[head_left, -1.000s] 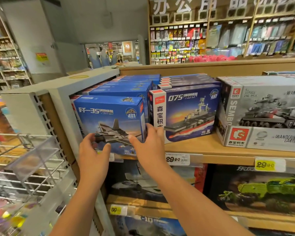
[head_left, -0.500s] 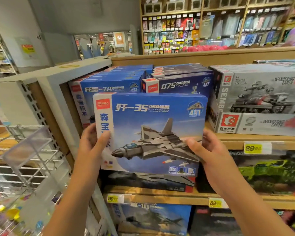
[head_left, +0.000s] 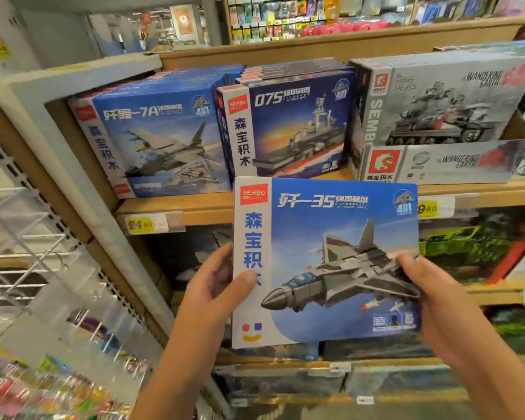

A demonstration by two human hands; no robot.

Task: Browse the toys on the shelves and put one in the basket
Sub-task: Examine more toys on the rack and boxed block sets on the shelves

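Note:
I hold a blue fighter-jet brick-set box (head_left: 325,262) in front of the shelves, its printed face toward me. My left hand (head_left: 215,286) grips its left edge with the thumb on the front. My right hand (head_left: 428,286) grips its right edge, fingertips over the picture. The box hangs in the air below the top wooden shelf (head_left: 200,207), apart from the other boxes. No basket is in view.
On the top shelf stand another blue jet box (head_left: 158,144), a dark blue ship box (head_left: 288,128) and grey tank boxes (head_left: 449,113). Lower shelves hold more boxes, one with a green vehicle (head_left: 473,247). A wire rack (head_left: 28,268) with small items stands at left.
Both hands pulled the jet box off the top shelf, then brought it down and to the right, closer to me. A different jet box now shows in its place on the shelf.

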